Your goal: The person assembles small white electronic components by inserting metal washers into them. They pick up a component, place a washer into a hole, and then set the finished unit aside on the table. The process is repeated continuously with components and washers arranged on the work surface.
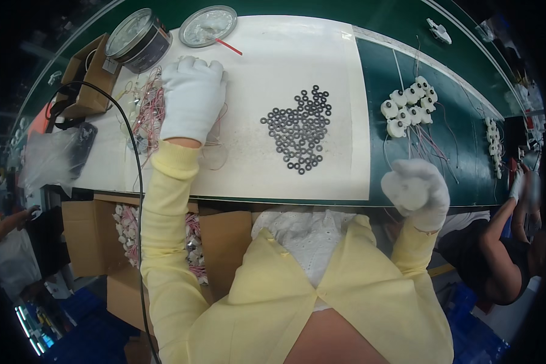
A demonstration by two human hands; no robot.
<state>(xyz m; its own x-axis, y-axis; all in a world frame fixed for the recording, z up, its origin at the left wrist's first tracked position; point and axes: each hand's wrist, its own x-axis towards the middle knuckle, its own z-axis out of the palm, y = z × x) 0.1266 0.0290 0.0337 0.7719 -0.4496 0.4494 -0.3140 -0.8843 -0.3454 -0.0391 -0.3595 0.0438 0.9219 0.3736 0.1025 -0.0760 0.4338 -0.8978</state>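
My left hand (pixel 194 97), in a white glove, lies back up over a heap of wired parts (pixel 147 115) with pink and red leads. Its fingers curl down, and their tips and whatever they grip are hidden. Close to the table's front edge, at the right, my right hand (pixel 428 188) is closed around a round white part (pixel 411 194). Beyond it, on the green surface, stand several white round parts (pixel 414 100) with black centres and trailing wires. Many small dark rings (pixel 297 130) are spread over the white sheet (pixel 242 145) between my hands.
An open tin (pixel 138 42) and its smeared lid (pixel 208 26) with a red stick (pixel 229 47) stand at the back left, beside a cardboard box (pixel 91 76). A black cable (pixel 141 200) crosses my left side. Below is a carton (pixel 224 242) of wired parts. Another person (pixel 497 255) works at right.
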